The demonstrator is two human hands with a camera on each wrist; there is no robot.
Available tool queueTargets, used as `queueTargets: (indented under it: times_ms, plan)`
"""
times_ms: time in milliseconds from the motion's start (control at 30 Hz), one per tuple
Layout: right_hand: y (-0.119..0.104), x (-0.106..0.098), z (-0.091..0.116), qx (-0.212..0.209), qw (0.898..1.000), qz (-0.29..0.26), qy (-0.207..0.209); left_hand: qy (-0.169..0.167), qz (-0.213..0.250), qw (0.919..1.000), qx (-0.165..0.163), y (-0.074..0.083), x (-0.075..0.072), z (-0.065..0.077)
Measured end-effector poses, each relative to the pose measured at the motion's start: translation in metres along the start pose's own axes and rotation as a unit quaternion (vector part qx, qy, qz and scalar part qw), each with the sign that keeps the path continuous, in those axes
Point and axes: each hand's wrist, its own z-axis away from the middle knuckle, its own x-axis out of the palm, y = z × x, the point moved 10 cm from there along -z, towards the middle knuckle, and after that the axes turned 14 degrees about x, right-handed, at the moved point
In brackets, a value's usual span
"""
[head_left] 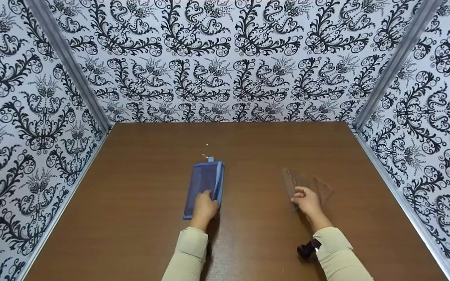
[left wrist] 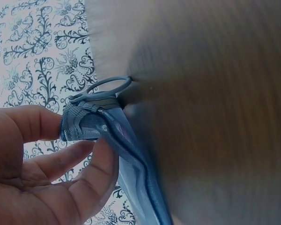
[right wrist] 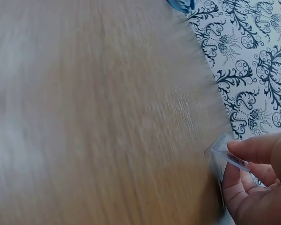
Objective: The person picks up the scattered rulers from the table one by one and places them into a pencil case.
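In the head view a blue mesh zipper pouch (head_left: 202, 181) is left of centre. My left hand (head_left: 206, 205) grips it near its lower right edge. The left wrist view shows thumb and fingers pinching the zippered end of the pouch (left wrist: 140, 164), with a zipper pull ring (left wrist: 110, 85) sticking out beyond it. On the right, my right hand (head_left: 307, 201) pinches a clear plastic ruler (head_left: 288, 181), whose end (right wrist: 223, 146) shows between thumb and fingers in the right wrist view. A clear set square (head_left: 324, 190) is just right of that hand, faint against the wood.
A brown wooden table (head_left: 252, 156) lies under both hands. Patterned wall panels (head_left: 225, 78) stand behind it and at both sides, with grey metal strips (head_left: 400, 58) at the corners. A black device (head_left: 308, 249) is strapped at the right wrist.
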Motion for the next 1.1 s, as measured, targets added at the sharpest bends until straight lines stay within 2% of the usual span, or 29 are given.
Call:
queueTargets:
  times_ms: [167, 433, 767, 867, 933, 1100]
  plan:
    - [-0.001, 0.001, 0.003, 0.022, 1.0, 0.0, 0.0, -0.001, 0.005, 1.0, -0.002, 0.0, -0.001, 0.001]
    - [-0.001, 0.0, 0.001, 0.023, 0.998, -0.061, -0.002, -0.01, 0.012, 0.9998, -0.013, -0.001, 0.0, 0.001]
    - [-0.001, 0.0, 0.004, 0.045, 0.995, -0.084, 0.001, -0.023, 0.021, 0.9989, -0.036, -0.003, 0.001, 0.004]
    - [-0.001, 0.001, 0.004, 0.049, 0.994, -0.098, -0.001, -0.01, 0.027, 0.9992, -0.028, -0.004, 0.002, 0.002]
    - [-0.001, 0.001, 0.004, 0.051, 0.993, -0.109, -0.003, 0.003, 0.015, 0.9998, -0.01, -0.008, 0.005, 0.0]
    - [0.0, 0.003, 0.003, 0.056, 0.99, -0.126, -0.007, 0.002, 0.014, 0.9998, -0.014, -0.01, 0.006, 0.0]
